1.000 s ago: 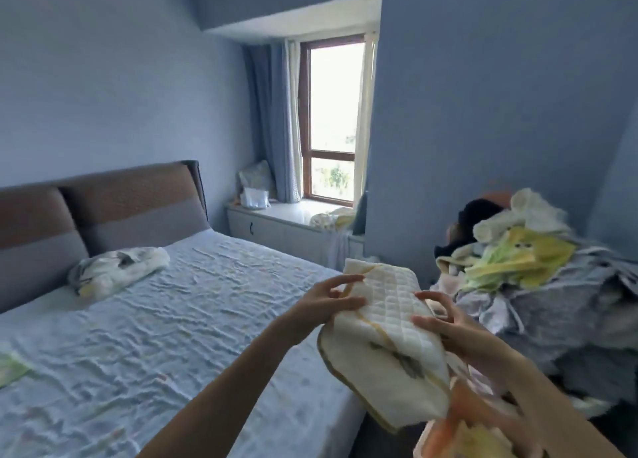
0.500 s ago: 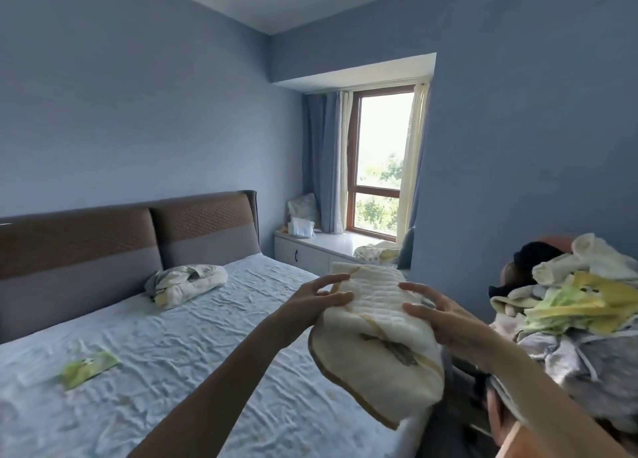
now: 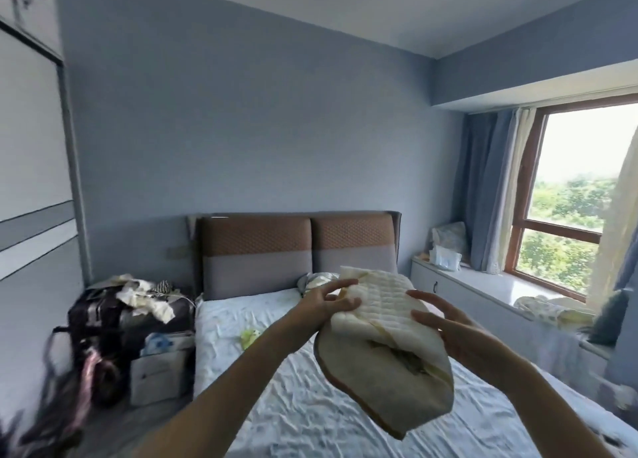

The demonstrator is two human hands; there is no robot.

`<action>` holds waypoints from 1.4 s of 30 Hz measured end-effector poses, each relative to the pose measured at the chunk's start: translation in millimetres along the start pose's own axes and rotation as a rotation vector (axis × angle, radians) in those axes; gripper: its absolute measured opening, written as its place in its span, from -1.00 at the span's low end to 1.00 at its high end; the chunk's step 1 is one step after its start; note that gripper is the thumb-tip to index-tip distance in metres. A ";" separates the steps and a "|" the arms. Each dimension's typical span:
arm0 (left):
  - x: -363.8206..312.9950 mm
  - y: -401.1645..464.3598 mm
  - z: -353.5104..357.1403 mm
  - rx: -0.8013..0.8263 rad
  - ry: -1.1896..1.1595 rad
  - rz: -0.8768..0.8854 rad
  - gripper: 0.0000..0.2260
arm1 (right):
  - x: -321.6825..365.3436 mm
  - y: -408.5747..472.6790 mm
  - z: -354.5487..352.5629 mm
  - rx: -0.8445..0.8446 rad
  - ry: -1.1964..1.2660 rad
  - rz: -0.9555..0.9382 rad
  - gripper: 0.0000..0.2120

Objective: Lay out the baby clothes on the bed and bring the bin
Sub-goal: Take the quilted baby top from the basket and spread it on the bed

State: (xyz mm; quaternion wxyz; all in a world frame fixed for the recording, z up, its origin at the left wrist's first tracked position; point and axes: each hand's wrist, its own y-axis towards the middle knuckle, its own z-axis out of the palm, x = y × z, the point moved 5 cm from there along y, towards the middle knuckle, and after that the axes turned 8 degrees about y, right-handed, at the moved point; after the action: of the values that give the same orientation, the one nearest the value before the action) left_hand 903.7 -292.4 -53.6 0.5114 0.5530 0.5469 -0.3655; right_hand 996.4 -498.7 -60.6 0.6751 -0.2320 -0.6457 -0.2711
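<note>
My left hand (image 3: 326, 302) pinches the upper left edge of the quilted baby garment (image 3: 383, 347), thumb under, fingers on top. My right hand (image 3: 448, 326) has fingers spread and loosely curved against the right side, more cradling than pinching. The garment hangs in the air between both hands, above the bed (image 3: 310, 406), not touching it.

Handling guess: light, soft, padded cotton, floppy, lower half droops in a folded lobe with brown trim. Not slippery, not fragile. Best hold is at two top corners or the edge binding so it opens flat when lowered.

Left to right: wardrobe door (image 3: 31, 181) at far left; dark suitcase (image 3: 127, 323) beside the bed with crumpled cloths (image 3: 145, 295) on top; white box (image 3: 158, 371) on the floor just beside it. Bed sheet is pale, wrinkled, soft, so nothing will slide. A small green-yellow piece (image 3: 250, 337) already lies on the sheet; a rolled bundle (image 3: 316, 280) sits near the brown-grey headboard (image 3: 297, 250), partly hidden by my hand. Right: window seat (image 3: 483, 285) with tissue pack (image 3: 445, 257), more clothes (image 3: 549, 311) on it, blue curtain (image 3: 490, 198), window (image 3: 580, 198).

No bin visible. Lots of free sheet to lay this piece down.
</note>
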 end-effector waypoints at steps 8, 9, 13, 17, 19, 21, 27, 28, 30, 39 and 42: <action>18.2 -43.1 -118.3 -0.319 -0.032 -0.044 -0.62 | 5.1 107.8 106.9 0.301 -0.026 -0.023 -0.43; 20.5 -51.0 -130.8 -0.362 -0.014 -0.057 -0.62 | 5.4 117.8 120.5 0.333 -0.026 -0.019 -0.52; 28.1 -87.5 -176.2 -0.558 0.038 -0.090 -0.63 | -1.5 158.1 177.7 0.488 -0.031 -0.015 -0.61; 28.1 -129.3 -214.1 -0.725 0.088 -0.129 -0.67 | -12.4 185.5 239.4 0.641 0.003 -0.003 -0.55; 29.9 -149.5 -232.7 -0.785 0.109 -0.154 -0.69 | -18.4 195.7 268.9 0.697 -0.013 -0.004 -0.56; 32.9 -167.7 -252.4 -0.830 0.147 -0.167 -0.71 | -23.3 207.0 296.1 0.723 -0.020 -0.014 -0.58; 48.8 -209.4 -327.4 -0.931 0.321 -0.234 -0.76 | -37.4 242.8 378.5 0.775 -0.077 -0.035 -0.58; 53.1 -214.4 -343.0 -0.930 0.329 -0.234 -0.76 | -39.1 249.2 393.0 0.777 -0.078 -0.033 -0.59; 62.6 -223.2 -376.4 -0.912 0.334 -0.234 -0.75 | -44.0 262.4 423.3 0.770 -0.077 -0.030 -0.60; 107.6 -246.0 -546.5 -0.820 0.262 -0.251 -0.66 | -79.0 348.9 563.4 0.687 -0.111 -0.020 -0.51; 119.5 -244.7 -586.6 -0.790 0.208 -0.224 -0.68 | -87.8 371.5 593.8 0.670 -0.119 -0.038 -0.38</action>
State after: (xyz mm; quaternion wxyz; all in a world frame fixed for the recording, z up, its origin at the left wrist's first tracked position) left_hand 589.2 271.8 -86.3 0.5832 0.2854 0.7504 -0.1235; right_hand 799.0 177.9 -99.7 0.6697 -0.0009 -0.7414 -0.0424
